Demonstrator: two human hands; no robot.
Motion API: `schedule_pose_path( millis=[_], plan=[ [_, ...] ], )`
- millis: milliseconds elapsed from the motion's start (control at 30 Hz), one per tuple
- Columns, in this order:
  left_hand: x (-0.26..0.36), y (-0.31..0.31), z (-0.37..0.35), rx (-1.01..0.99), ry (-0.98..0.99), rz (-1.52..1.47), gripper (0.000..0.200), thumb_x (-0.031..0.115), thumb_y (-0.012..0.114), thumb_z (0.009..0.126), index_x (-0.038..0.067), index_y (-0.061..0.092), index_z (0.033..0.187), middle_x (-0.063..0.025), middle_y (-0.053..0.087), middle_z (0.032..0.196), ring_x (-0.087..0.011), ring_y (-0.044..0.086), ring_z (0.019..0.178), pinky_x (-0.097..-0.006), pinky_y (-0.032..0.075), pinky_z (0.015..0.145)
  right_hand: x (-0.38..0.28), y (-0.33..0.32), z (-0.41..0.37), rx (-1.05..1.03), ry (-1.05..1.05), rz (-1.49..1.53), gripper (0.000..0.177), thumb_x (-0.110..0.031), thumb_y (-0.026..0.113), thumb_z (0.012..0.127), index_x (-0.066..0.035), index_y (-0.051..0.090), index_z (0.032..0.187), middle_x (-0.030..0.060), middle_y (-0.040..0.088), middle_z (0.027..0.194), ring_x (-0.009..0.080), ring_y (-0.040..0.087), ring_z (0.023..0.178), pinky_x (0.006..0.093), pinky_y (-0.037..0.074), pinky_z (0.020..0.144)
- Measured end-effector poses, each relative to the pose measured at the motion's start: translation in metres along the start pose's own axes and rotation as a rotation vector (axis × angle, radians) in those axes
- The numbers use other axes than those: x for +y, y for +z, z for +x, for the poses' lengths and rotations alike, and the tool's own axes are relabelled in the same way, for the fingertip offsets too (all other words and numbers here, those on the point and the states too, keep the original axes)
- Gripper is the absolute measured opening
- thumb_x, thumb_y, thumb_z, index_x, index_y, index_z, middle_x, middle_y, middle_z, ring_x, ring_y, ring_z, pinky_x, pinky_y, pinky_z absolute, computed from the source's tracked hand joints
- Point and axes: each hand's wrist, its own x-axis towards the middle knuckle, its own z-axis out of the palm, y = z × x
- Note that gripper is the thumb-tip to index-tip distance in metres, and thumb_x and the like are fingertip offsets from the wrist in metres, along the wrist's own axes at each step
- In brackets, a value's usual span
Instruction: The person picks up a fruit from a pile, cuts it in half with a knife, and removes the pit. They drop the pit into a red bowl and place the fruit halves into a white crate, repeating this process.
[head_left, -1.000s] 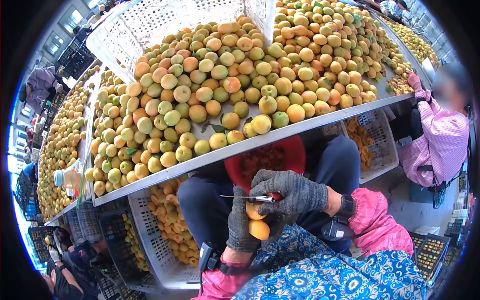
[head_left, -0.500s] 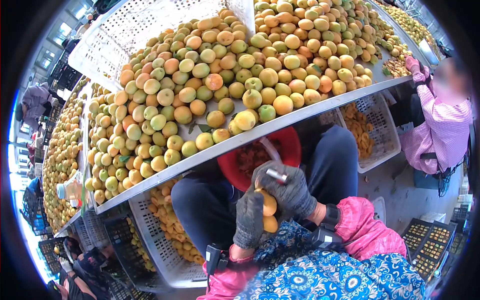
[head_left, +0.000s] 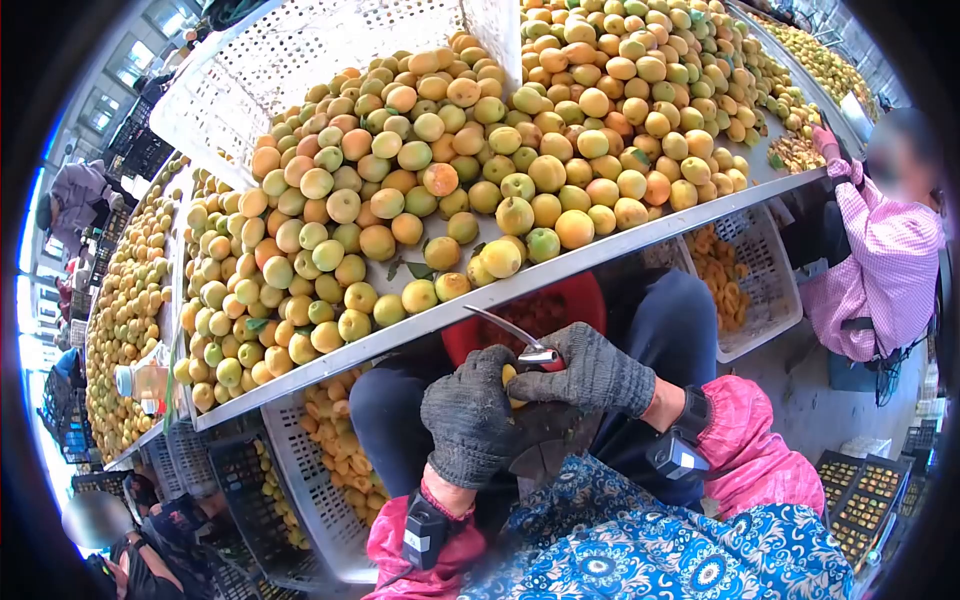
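Note:
My left hand (head_left: 466, 412), in a dark grey knit glove, has its fingers closed around an apricot (head_left: 510, 375), of which only a yellow-orange bit shows. Beside it, my right hand (head_left: 592, 372), gloved the same way, grips a knife (head_left: 538, 356) with a metal collar and a bit of red handle. Its thin curved blade (head_left: 497, 321) points up and left, away from the fruit. Both hands meet above my lap. Beyond them, partly under the table edge, sits a red bowl (head_left: 594, 300) with dark reddish-brown bits inside.
Heaped apricots (head_left: 390, 170) cover the metal-edged table (head_left: 620, 232), with a white crate (head_left: 330, 40) tipped on it. Crates of apricot halves stand low at left (head_left: 318, 490) and right (head_left: 765, 318). A person in pink checks (head_left: 870, 260) works at right.
My left hand has turned over and moved left and down, hiding most of the fruit; two orange pieces showed before. The knife blade has swung toward the left.

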Motion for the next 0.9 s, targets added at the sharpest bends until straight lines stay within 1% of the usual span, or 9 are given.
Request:
schedule_pose_path(
  millis=[100, 233, 400, 567, 667, 700, 767, 867, 900],
  plan=[
    [-0.007, -0.008, -0.001, 0.005, 0.011, 0.020, 0.055, 0.039, 0.084, 0.057, 0.010, 0.062, 0.098, -0.0115, 0.066, 0.082, -0.0338, 0.065, 0.074, -0.0413, 0.051, 0.066, 0.000, 0.005, 0.005, -0.051, -0.020, 0.019, 0.032, -0.027, 0.074, 0.081, -0.002, 0.070, 0.100, 0.0103, 0.070, 0.077, 0.0087, 0.062, 0.075, 0.0298, 0.050, 0.069],
    [-0.015, -0.018, -0.006, 0.035, 0.027, 0.042, 0.056, 0.051, 0.081, 0.057, 0.011, 0.063, 0.092, -0.0097, 0.064, 0.081, -0.0312, 0.065, 0.073, -0.0400, 0.049, 0.062, 0.001, 0.021, 0.009, -0.045, -0.037, 0.183, 0.025, -0.022, 0.072, 0.081, -0.001, 0.070, 0.094, 0.0048, 0.068, 0.076, 0.0066, 0.060, 0.073, 0.0272, 0.049, 0.066],
    [-0.017, -0.038, -0.017, 0.076, 0.004, -0.083, 0.059, 0.039, 0.087, 0.053, 0.006, 0.064, 0.096, -0.0109, 0.065, 0.080, -0.0297, 0.065, 0.074, -0.0376, 0.051, 0.067, -0.008, 0.048, 0.009, -0.120, 0.012, 0.518, 0.022, -0.021, 0.065, 0.085, -0.002, 0.069, 0.096, 0.0010, 0.066, 0.078, 0.0038, 0.058, 0.073, 0.0232, 0.048, 0.066],
    [-0.020, -0.056, -0.028, 0.204, 0.029, -0.087, 0.064, 0.037, 0.090, 0.049, 0.003, 0.064, 0.096, -0.0098, 0.066, 0.082, -0.0249, 0.064, 0.076, -0.0356, 0.051, 0.071, -0.023, 0.062, 0.013, -0.133, -0.125, 0.360, 0.022, -0.019, 0.065, 0.085, 0.000, 0.068, 0.095, 0.0009, 0.067, 0.082, 0.0051, 0.059, 0.076, 0.0251, 0.049, 0.069],
    [-0.034, -0.068, -0.039, 0.213, 0.019, -0.042, 0.068, 0.038, 0.090, 0.049, 0.002, 0.063, 0.100, -0.0099, 0.066, 0.084, -0.0251, 0.063, 0.075, -0.0362, 0.051, 0.072, -0.035, 0.060, 0.009, -0.011, -0.055, 0.537, 0.017, -0.015, 0.067, 0.084, 0.001, 0.068, 0.091, 0.0008, 0.067, 0.081, 0.0077, 0.061, 0.077, 0.0256, 0.050, 0.072],
    [-0.039, -0.076, -0.045, 0.219, 0.020, -0.038, 0.068, 0.038, 0.090, 0.049, 0.002, 0.063, 0.100, -0.0099, 0.066, 0.084, -0.0251, 0.063, 0.075, -0.0362, 0.051, 0.072, -0.036, 0.054, 0.010, 0.055, 0.000, 0.368, 0.018, -0.016, 0.069, 0.083, 0.000, 0.068, 0.091, 0.0027, 0.068, 0.081, 0.0085, 0.061, 0.078, 0.0260, 0.051, 0.074],
    [-0.050, -0.096, -0.064, 0.323, -0.169, 0.032, 0.070, 0.038, 0.090, 0.052, 0.001, 0.062, 0.104, -0.0106, 0.065, 0.089, -0.0248, 0.062, 0.077, -0.0344, 0.052, 0.073, -0.029, 0.046, 0.011, 0.171, -0.179, 0.160, 0.021, -0.020, 0.072, 0.083, -0.002, 0.069, 0.094, 0.0042, 0.070, 0.083, 0.0080, 0.061, 0.076, 0.0269, 0.051, 0.073],
    [-0.075, -0.131, -0.076, 0.323, -0.222, 0.154, 0.065, 0.033, 0.088, 0.057, 0.001, 0.061, 0.107, -0.0132, 0.063, 0.098, -0.0270, 0.062, 0.084, -0.0349, 0.051, 0.077, -0.004, 0.021, 0.013, 0.065, -0.273, 0.015, 0.024, -0.022, 0.073, 0.081, -0.004, 0.068, 0.097, 0.0069, 0.070, 0.086, 0.0162, 0.065, 0.076, 0.0317, 0.052, 0.073],
    [-0.091, -0.137, -0.080, 0.303, -0.206, 0.394, 0.060, 0.029, 0.086, 0.061, 0.002, 0.061, 0.108, -0.0138, 0.062, 0.102, -0.0287, 0.062, 0.088, -0.0362, 0.051, 0.080, 0.008, 0.014, 0.015, 0.065, -0.279, 0.018, 0.024, -0.022, 0.073, 0.081, -0.004, 0.068, 0.097, 0.0069, 0.070, 0.086, 0.0162, 0.065, 0.076, 0.0317, 0.052, 0.073]
  ],
)
